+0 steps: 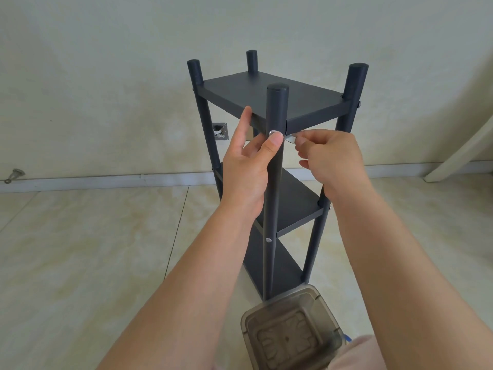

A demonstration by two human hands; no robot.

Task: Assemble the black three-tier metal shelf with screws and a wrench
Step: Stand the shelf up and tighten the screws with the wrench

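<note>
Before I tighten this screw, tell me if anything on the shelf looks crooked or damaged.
Nothing stands out. The shelf stands upright, its three tiers look level, and no dents show. The left hand steadies the front post beside the screw; the right hand holds a wrench.

Both bare forearms reach forward and up. The left hand has straight fingers and a raised thumb. The right hand curls its fingers in a pinching grip.

We see soft, even daylight with no harsh glare; the black shelf casts only a faint shadow on the floor beneath it. Focus is sharp around the shelf, while far from it the skirting board bows from wide-angle distortion.
</note>
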